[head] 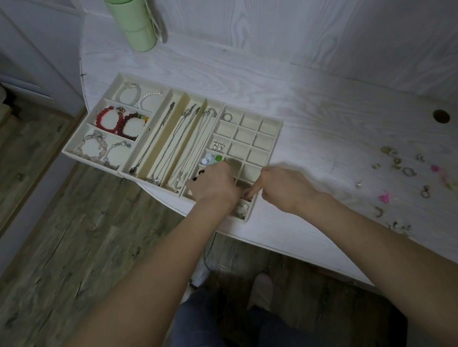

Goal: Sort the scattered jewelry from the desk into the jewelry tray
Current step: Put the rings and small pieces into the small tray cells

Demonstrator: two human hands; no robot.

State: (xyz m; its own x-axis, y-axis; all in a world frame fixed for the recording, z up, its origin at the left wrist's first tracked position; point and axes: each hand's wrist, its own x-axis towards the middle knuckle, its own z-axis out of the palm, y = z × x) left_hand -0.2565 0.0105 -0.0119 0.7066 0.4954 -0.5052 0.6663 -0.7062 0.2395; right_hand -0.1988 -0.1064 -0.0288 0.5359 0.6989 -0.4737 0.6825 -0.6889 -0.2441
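A cream jewelry tray lies on the white desk, with bracelets at the left, necklaces in the middle and a grid of small compartments at the right. Both my hands are over the grid's near end. My left hand is knuckles-up with its fingers curled down into the compartments, hiding what they touch. My right hand is curled, its index finger and thumb pinching together over a near compartment on something tiny. Scattered jewelry, rings and pink and green pieces, lies at the desk's right.
A green bottle stands at the back left of the desk. A round cable hole sits right of the tray. The desk's curved front edge runs just under my wrists, with wooden floor and my legs below.
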